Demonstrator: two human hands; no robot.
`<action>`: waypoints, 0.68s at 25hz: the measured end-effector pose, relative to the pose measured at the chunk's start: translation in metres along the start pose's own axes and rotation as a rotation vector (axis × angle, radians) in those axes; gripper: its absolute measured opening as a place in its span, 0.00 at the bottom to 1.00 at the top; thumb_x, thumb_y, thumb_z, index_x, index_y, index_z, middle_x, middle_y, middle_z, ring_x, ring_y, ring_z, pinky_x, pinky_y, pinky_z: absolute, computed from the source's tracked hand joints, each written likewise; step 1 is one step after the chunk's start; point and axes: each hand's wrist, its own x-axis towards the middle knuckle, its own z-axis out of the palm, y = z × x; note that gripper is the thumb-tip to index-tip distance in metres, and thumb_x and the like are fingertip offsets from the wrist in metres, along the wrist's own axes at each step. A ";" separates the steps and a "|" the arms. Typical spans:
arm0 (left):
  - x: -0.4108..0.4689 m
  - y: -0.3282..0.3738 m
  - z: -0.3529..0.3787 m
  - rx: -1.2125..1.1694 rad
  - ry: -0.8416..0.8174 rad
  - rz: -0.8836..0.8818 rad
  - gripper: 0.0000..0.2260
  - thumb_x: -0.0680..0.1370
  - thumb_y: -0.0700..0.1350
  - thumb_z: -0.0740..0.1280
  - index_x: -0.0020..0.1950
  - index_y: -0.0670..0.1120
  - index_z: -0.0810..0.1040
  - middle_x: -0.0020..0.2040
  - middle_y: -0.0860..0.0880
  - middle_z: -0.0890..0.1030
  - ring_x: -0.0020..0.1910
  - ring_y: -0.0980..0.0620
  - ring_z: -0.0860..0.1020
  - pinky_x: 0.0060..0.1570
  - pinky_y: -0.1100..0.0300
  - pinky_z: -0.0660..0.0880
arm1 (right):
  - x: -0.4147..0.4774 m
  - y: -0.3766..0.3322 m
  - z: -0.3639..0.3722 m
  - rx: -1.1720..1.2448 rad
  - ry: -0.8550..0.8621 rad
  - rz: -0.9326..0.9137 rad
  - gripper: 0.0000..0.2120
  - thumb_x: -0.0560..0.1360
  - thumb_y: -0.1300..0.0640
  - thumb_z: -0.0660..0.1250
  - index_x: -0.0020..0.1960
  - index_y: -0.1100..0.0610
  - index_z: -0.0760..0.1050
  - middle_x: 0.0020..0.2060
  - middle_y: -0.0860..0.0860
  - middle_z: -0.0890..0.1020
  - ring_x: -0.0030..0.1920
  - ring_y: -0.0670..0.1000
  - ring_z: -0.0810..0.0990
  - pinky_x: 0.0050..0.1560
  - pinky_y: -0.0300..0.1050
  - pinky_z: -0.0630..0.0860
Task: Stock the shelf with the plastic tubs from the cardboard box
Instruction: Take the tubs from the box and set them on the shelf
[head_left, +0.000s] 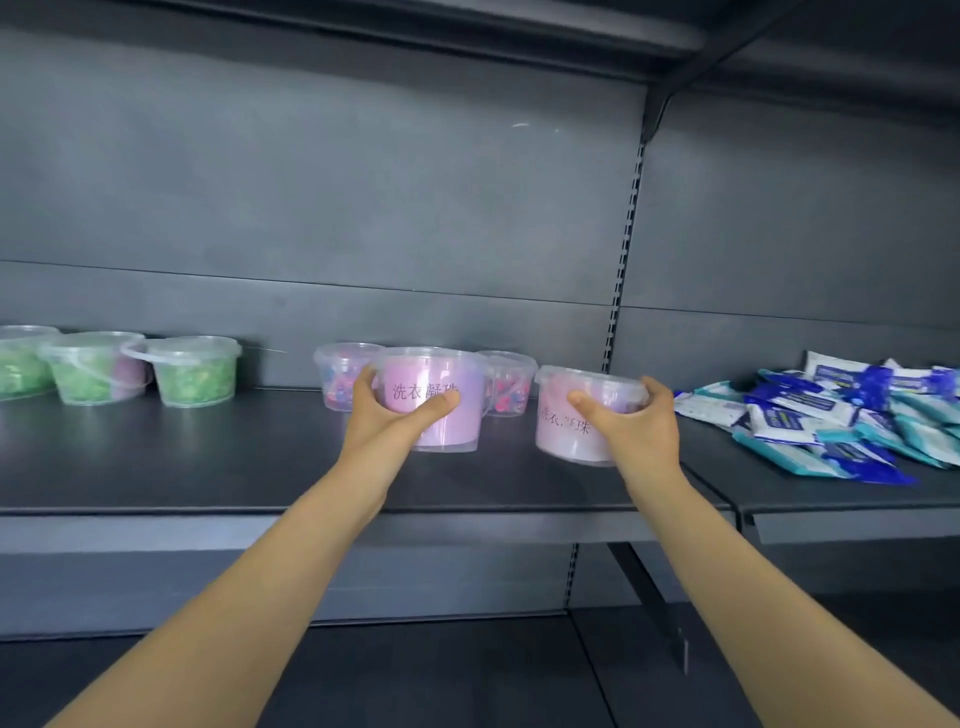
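Pink powder or beads, I cannot tell which, fill the two clear tubs I have in hand. My left hand (387, 410) wraps the left pink tub (462, 431), thumb across the front and fingers round its far left side, so part of the printed Chinese lettering is covered. My right hand (631, 421) clasps the right pink tub (558, 436) from the right, thumb over its front. Its lettering is blurred and half hidden too. The left pink tub stands upright and seems to sit on the shelf (208, 457). The right pink tub leans a little to the left, and I cannot tell whether its base touches the board. The two are near each other but apart, toward the right end of this shelf.

Behind them, two clear tubs of mixed-colour beads (337, 374) stand at the back, each partly hidden by the left pink tub. Further left are three green-filled tubs (195, 371). The leftmost is cut by the frame edge, and something purple shows behind the middle one, too blurred to name.

The shelf is a dark grey metal board with a dull sheen, backed by a grey panel (363, 208). A slotted upright (623, 260) divides it from the neighbouring board (831, 499), where blue-and-white wipe packs (841, 415) lie in a loose heap that runs off the right edge. An upper shelf (467, 21) hangs overhead, and a lower shelf (363, 675) shows between my forearms.
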 end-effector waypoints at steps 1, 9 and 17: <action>0.013 -0.004 0.013 0.008 0.014 -0.007 0.42 0.69 0.51 0.74 0.75 0.52 0.53 0.70 0.54 0.64 0.68 0.54 0.66 0.59 0.64 0.61 | 0.022 0.009 0.003 -0.018 0.002 -0.002 0.47 0.61 0.49 0.80 0.73 0.58 0.60 0.55 0.49 0.73 0.57 0.50 0.74 0.61 0.43 0.71; 0.098 -0.033 0.077 0.074 0.069 0.052 0.39 0.62 0.52 0.78 0.68 0.53 0.63 0.61 0.53 0.75 0.57 0.55 0.76 0.45 0.70 0.69 | 0.159 0.072 0.038 -0.166 -0.022 0.002 0.48 0.59 0.44 0.79 0.72 0.55 0.61 0.63 0.53 0.73 0.66 0.57 0.69 0.64 0.53 0.71; 0.124 -0.046 0.087 0.095 0.088 0.041 0.37 0.63 0.51 0.78 0.67 0.50 0.64 0.60 0.49 0.76 0.55 0.53 0.77 0.42 0.70 0.71 | 0.194 0.115 0.060 -0.298 -0.158 -0.086 0.43 0.60 0.53 0.80 0.68 0.62 0.63 0.63 0.57 0.69 0.63 0.56 0.70 0.61 0.49 0.71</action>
